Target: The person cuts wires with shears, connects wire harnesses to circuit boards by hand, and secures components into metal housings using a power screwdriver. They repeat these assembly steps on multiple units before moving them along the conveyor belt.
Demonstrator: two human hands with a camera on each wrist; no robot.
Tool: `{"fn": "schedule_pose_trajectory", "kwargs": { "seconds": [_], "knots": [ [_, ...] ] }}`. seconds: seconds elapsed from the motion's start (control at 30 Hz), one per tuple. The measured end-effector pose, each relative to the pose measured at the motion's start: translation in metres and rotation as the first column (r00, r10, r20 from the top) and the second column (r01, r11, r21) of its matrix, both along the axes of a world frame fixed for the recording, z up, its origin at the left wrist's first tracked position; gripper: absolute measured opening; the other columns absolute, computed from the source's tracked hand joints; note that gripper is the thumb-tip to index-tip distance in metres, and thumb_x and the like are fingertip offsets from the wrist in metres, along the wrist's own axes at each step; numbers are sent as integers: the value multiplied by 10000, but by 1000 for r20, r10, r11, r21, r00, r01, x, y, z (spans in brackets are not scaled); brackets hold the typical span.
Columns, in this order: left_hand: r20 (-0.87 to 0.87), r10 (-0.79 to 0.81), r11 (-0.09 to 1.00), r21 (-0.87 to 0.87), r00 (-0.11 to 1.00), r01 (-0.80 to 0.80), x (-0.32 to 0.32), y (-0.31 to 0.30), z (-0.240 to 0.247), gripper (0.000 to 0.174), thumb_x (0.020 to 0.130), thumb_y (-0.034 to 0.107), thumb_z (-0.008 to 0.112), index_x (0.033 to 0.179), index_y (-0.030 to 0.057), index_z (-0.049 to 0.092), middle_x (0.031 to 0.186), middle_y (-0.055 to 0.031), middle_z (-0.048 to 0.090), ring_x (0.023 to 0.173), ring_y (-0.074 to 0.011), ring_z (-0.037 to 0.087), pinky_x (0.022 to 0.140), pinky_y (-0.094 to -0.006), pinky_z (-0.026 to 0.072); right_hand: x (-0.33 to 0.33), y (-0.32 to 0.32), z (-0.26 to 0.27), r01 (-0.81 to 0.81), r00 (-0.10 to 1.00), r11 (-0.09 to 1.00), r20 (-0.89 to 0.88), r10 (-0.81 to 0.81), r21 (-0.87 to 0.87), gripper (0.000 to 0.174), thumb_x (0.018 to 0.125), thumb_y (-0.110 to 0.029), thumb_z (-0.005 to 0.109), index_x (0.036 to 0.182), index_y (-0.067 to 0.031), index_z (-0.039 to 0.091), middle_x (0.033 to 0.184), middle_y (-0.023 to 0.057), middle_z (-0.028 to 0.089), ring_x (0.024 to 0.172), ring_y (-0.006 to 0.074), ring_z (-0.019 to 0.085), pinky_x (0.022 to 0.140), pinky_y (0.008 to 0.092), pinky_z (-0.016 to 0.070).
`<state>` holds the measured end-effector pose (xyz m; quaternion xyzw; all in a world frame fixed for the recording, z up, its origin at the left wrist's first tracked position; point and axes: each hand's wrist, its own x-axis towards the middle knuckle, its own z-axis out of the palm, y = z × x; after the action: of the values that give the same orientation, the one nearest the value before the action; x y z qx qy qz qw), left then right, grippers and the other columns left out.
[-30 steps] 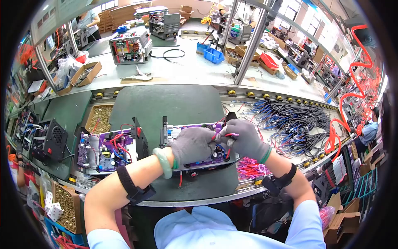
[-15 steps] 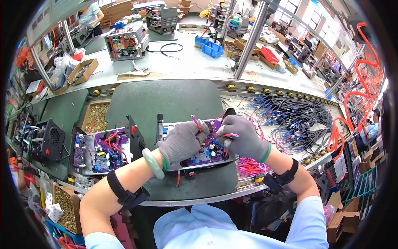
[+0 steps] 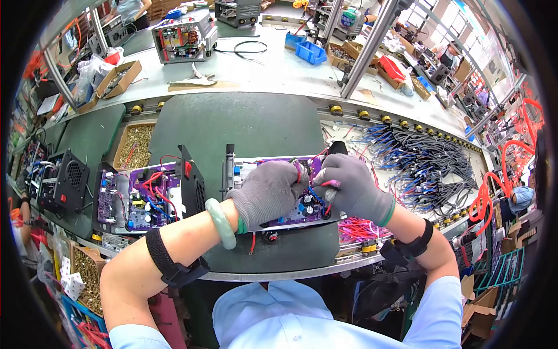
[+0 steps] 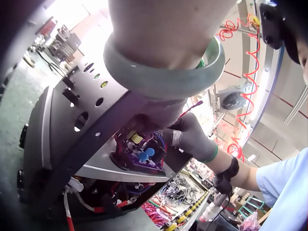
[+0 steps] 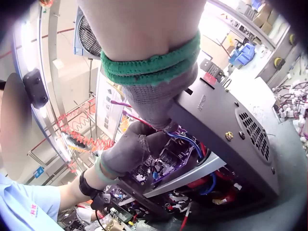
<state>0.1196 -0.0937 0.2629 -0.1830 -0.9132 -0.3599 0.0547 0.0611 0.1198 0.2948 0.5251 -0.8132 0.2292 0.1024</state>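
Both gloved hands are over a purple circuit board [image 3: 285, 218] mounted in an open metal chassis. The left hand [image 3: 268, 192] pinches a red-and-purple wire [image 3: 299, 171] near the board's middle. Close beside it on the right, the right hand [image 3: 356, 189] has its fingers curled round a pink-tipped wire [image 3: 331, 183]. Blue wires run below the fingertips. In the right wrist view, the black vented end panel [image 5: 226, 120] stands beside the right hand [image 5: 154, 108], and two purple-tipped wires [image 5: 126, 114] stick out. The fingertips themselves are partly hidden.
A second chassis with a purple board [image 3: 139, 200] stands to the left, near a box of brass parts [image 3: 135, 148]. Grey cables [image 3: 430, 163] are heaped at the right, with pink wires [image 3: 357, 230] nearer the front. Behind lie a blue bin [image 3: 311, 52] and an open machine [image 3: 186, 39].
Both hands have stayed over the board, shifting slightly right and up in the head view. They moved apart from touching, and the wire in the left hand has changed its angle.
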Motion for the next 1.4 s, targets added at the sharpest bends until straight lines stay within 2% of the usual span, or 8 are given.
{"fn": "schedule_pose_trajectory", "kwargs": {
  "seconds": [0.17, 0.27, 0.7, 0.83, 0.93, 1.1, 1.17, 1.4],
  "knots": [
    [20, 49, 998, 44, 999, -50, 3, 2, 4, 106, 891, 171, 704, 925, 72, 687, 833, -159, 680, 809, -354, 686, 714, -410, 551, -3, -3, 8, -24, 998, 998, -55, 27, 54, 153, 698, -115, 797, 795, -114, 679, 836, 50, 612, 791, 282, 607, 667, 409, 469],
    [42, 61, 998, -33, 997, -60, 7, 4, 11, 102, 892, 175, 701, 933, 82, 692, 837, -154, 687, 808, -357, 685, 724, -426, 551, -2, -9, 24, -30, 928, 908, -326, 180, 417, 115, 763, -171, 685, 870, -130, 687, 872, 34, 623, 843, 243, 636, 725, 393, 486],
    [139, 104, 950, -308, 985, -56, -2, 4, 42, 154, 865, 250, 742, 966, 136, 755, 967, -149, 683, 901, -354, 681, 815, -438, 550, -3, -17, 12, 12, 948, 882, -287, 140, 470, 181, 824, -131, 663, 1002, -102, 681, 915, 71, 633, 862, 283, 657, 779, 409, 511],
    [190, 91, 908, -420, 978, -2, -16, 5, 49, 206, 865, 262, 718, 1021, 138, 768, 877, -172, 717, 835, -358, 699, 768, -447, 555, -10, -5, 5, 11, 994, 936, -110, 29, 351, 182, 822, -117, 699, 1004, -117, 712, 935, 99, 654, 896, 297, 673, 788, 386, 536],
    [177, 109, 976, -206, 978, -72, -15, 6, 46, 188, 897, 219, 705, 1005, 75, 758, 850, -168, 727, 763, -310, 710, 732, -404, 543, -4, 2, 1, 135, 926, 944, 377, -12, -302, 105, 798, -54, 759, 895, -37, 723, 841, 96, 643, 708, 242, 644, 660, 336, 522],
    [251, 154, 984, 45, 956, -170, -17, 5, 30, 196, 939, 166, 702, 979, -23, 731, 796, -155, 727, 720, -149, 673, 686, -327, 533, -4, 4, -5, 151, 915, 891, 403, 39, -429, 108, 816, -53, 749, 911, -17, 712, 841, 98, 650, 703, 213, 652, 651, 319, 518],
    [271, 165, 985, 10, 948, -175, -17, 6, 29, 217, 917, 239, 700, 972, 33, 740, 878, -206, 719, 827, -354, 707, 765, -420, 537, -5, 4, -3, 141, 921, 917, 389, 17, -373, 117, 817, -55, 750, 914, -8, 706, 843, 98, 653, 707, 209, 657, 650, 315, 519],
    [297, 125, 985, -155, 946, -82, -12, 14, 48, 199, 926, 259, 666, 976, 78, 734, 903, -182, 714, 868, -364, 698, 785, -441, 544, -4, 2, -7, 174, 895, 885, 444, 41, -432, 132, 799, -52, 762, 914, -15, 707, 862, 111, 657, 739, 245, 667, 668, 334, 528]
  ]
}}
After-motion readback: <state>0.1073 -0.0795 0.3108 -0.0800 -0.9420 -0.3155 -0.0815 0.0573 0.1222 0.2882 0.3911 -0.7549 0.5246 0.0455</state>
